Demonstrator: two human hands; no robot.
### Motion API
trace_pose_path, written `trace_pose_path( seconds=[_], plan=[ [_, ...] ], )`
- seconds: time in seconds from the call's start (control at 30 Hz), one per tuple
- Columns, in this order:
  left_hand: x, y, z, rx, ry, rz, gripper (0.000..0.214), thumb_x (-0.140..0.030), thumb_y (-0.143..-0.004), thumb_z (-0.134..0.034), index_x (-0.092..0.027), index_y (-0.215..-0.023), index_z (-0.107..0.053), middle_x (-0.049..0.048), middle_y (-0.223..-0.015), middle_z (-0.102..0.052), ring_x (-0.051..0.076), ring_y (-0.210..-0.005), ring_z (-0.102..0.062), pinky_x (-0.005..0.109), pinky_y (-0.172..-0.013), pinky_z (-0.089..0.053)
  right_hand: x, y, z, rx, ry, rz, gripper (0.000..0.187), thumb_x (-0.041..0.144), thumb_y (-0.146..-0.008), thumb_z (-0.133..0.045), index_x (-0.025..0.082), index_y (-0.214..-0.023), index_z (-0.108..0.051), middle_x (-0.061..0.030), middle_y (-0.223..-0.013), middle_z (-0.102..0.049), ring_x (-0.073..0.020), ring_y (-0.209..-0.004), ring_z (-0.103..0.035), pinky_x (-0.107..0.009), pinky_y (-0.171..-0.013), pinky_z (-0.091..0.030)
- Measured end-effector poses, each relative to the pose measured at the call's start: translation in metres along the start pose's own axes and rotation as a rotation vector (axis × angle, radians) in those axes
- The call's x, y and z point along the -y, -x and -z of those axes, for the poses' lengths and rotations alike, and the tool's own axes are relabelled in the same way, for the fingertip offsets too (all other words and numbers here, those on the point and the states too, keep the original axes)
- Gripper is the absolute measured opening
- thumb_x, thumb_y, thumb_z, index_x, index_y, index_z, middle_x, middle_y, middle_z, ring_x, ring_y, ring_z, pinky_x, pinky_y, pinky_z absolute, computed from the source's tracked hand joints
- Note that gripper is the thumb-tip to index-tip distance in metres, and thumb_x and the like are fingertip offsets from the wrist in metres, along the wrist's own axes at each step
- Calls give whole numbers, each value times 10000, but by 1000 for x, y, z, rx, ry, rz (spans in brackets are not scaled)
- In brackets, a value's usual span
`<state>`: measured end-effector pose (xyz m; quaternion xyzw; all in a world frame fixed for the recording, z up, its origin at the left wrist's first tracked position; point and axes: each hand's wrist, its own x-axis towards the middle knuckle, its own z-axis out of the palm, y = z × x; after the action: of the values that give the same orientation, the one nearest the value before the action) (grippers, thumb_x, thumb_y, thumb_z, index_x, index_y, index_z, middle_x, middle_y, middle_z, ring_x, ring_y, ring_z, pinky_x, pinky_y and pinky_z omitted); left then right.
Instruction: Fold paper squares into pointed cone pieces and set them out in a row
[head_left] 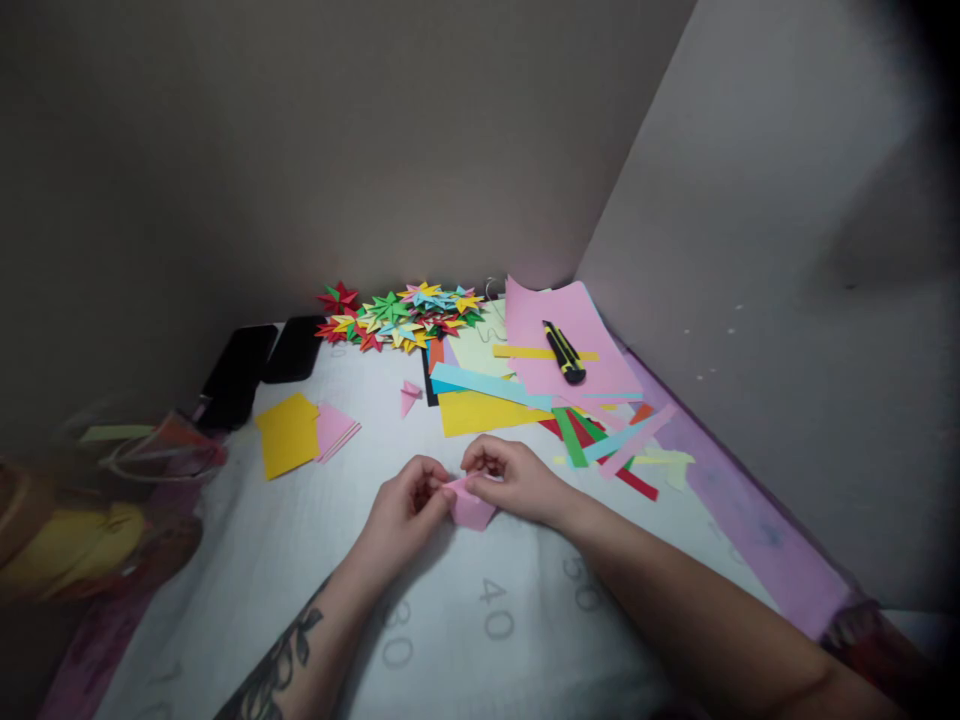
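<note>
A small pink paper piece [471, 505] lies folded on the white mat [315, 540] between my hands. My left hand [405, 510] pinches its left edge with curled fingers. My right hand [510, 478] presses and grips its upper right side, fingers closed. Another small folded pink piece [409, 396] lies farther back on the mat.
A heap of folded paper stars [397, 315] sits against the back wall. Coloured sheets and strips [555, 400] spread to the right, with a black-and-yellow utility knife [564, 352] on a pink sheet. Yellow and pink squares [300, 432] lie left; two dark phones [259, 365] beyond.
</note>
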<state>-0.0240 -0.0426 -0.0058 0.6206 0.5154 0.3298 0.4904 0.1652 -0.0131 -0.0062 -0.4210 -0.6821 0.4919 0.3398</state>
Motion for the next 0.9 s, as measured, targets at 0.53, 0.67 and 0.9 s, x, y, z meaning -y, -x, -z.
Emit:
trace_pose_path(
  seconds=[0.53, 0.67, 0.9],
  plan=[
    [-4, -1, 4, -49, -55, -40, 232, -261, -824, -538, -185, -959, -711, 65, -946, -709, 172, -851, -638, 279, -766, -475, -4, -5, -7, -121, -501, -182, 451, 184, -695, -642, 228, -1095, -438, 78, -683, -530, -74, -515, -514, -178, -463, -373],
    [-1, -1, -1, -56, 44, 35, 164, -304, -791, -597, -170, -884, -615, 38, -806, -694, 155, -725, -623, 247, -645, -460, -4, -3, -6, -147, -361, -162, 420, 144, -700, -594, 210, -1098, -475, 81, -658, -514, -63, -496, -477, -170, -445, -339],
    [-1, -3, -1, -50, 69, 122, 169, -275, -726, -620, -158, -848, -628, 1, -722, -659, 139, -670, -596, 228, -629, -430, -7, 4, -9, -176, 81, 96, 394, 113, -796, -509, 215, -1175, -486, -31, -931, -639, -150, -799, -610, -283, -679, -503]
  ],
)
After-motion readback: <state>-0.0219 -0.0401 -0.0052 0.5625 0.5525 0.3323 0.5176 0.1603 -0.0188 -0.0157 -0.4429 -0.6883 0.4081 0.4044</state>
